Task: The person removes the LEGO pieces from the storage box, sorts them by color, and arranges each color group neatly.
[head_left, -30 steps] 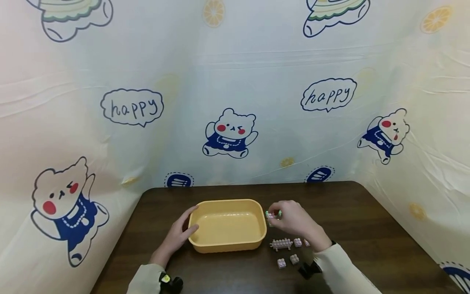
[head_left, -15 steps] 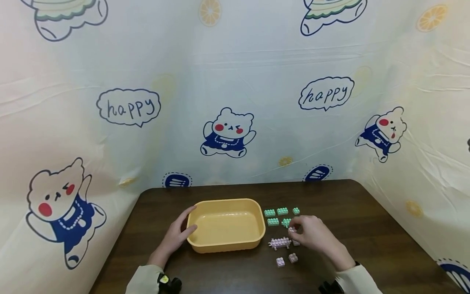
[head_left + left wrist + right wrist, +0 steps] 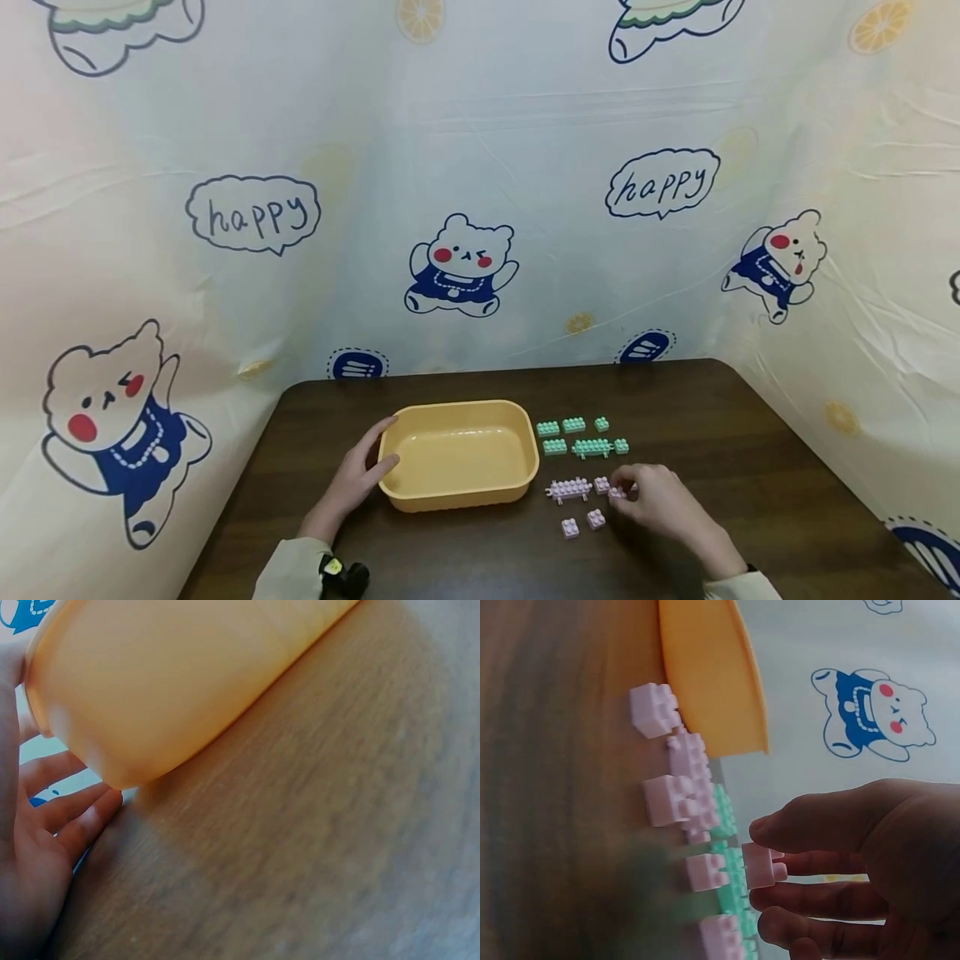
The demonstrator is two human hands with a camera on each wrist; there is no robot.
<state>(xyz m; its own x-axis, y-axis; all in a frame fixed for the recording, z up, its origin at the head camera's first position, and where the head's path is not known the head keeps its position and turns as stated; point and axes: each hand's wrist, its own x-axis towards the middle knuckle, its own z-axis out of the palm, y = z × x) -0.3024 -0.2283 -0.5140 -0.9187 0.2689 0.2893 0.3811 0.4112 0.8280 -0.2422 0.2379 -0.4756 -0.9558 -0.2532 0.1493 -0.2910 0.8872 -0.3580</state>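
My left hand (image 3: 354, 473) holds the left end of a yellow plastic box (image 3: 459, 462), its thumb over the rim. In the left wrist view the other fingers (image 3: 90, 821) reach around the corner of the wall. Right of the box, my right hand (image 3: 663, 498) pinches a small pink building brick (image 3: 759, 865) between thumb and fingertips. Near it lie a long pink brick piece (image 3: 568, 489) with side pegs and small pink bricks (image 3: 596, 519). Another pink brick (image 3: 720, 937) shows low in the right wrist view.
Several green building bricks (image 3: 554, 447), one long piece (image 3: 592, 447) among them, lie in two rows beyond the pink ones. Everything stands on a dark wooden table (image 3: 450, 558). A printed sheet (image 3: 450, 150) with bears hangs behind it.
My right hand has drawn back from the green bricks to the pink ones, uncovering the green rows, and now has a pink brick in its fingertips. The left hand stays on the box.
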